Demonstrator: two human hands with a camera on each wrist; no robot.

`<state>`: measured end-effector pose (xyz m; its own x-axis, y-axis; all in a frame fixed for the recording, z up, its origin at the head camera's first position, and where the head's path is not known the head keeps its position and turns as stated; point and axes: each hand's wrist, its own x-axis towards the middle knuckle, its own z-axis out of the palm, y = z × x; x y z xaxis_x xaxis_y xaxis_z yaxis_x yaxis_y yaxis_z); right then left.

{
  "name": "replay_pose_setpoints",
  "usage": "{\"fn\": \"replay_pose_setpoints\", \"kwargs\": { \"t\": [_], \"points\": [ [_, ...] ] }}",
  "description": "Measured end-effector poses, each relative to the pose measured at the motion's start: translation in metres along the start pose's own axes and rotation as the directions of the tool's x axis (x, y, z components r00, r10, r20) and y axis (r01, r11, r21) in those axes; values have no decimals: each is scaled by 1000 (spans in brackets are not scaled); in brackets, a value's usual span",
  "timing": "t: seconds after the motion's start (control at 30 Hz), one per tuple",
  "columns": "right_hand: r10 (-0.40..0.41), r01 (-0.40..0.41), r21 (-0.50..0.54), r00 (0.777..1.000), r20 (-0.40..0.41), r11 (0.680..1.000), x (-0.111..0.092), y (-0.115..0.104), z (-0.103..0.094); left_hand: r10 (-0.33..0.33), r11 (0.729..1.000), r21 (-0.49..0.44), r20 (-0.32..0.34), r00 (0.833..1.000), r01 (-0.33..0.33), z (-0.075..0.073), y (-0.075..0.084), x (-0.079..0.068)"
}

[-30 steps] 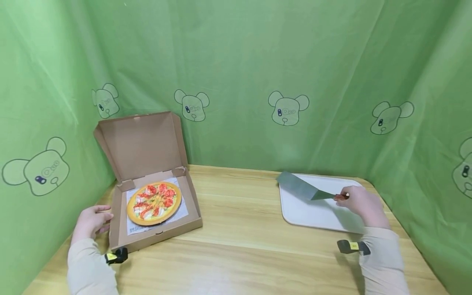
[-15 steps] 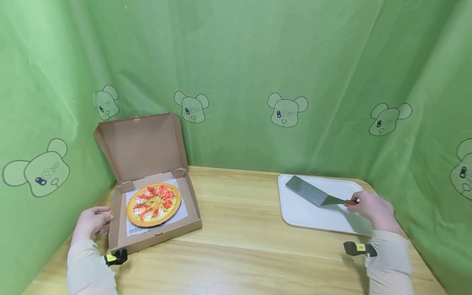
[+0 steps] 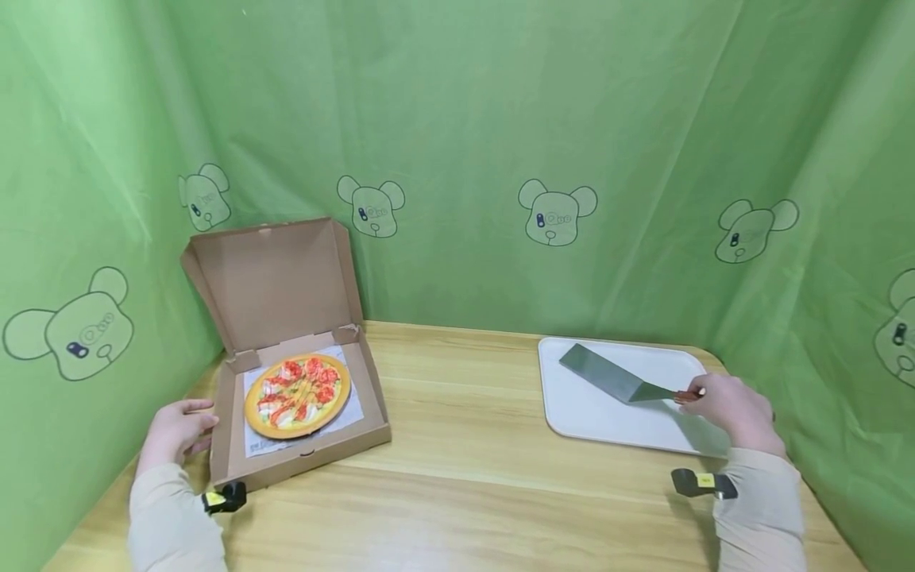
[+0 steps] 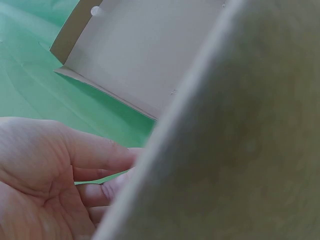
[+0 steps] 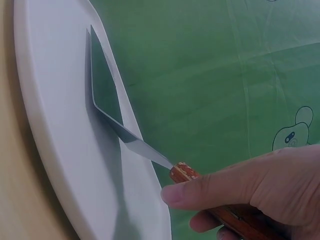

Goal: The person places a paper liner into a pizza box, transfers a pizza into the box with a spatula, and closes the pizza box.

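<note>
My right hand grips the reddish wooden handle of a metal turner, a wide flat spatula with a bent neck. Its blade lies low over the white tray, and in the right wrist view the blade throws a shadow onto the tray. On the left stands an open cardboard pizza box, its lid raised. Inside, a topped pizza sits on printed paper. My left hand rests against the box's left side, fingers extended; in the left wrist view the box wall hides the fingertips.
Green curtains printed with bear heads enclose the table at the back and both sides. Bare wooden tabletop stretches between the box and the tray. A black wrist camera sits beside the left sleeve, near the box's front corner.
My right hand has moved right and slightly toward me, bringing the turner's blade from across the tray's far left edge to over the tray, lower. My left hand, box and pizza stay put.
</note>
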<state>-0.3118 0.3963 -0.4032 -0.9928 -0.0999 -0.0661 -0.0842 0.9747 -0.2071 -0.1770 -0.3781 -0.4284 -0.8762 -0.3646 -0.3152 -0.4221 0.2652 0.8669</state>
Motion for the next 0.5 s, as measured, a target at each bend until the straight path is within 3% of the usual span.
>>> {"fn": "replay_pose_setpoints", "kwargs": {
  "t": [0.5],
  "points": [
    [11, -11, -13, 1000, 23, 1000, -1, 11, 1, 13, 1000, -14, 5, 1000, -13, 1, 0, -2]
  ]
}}
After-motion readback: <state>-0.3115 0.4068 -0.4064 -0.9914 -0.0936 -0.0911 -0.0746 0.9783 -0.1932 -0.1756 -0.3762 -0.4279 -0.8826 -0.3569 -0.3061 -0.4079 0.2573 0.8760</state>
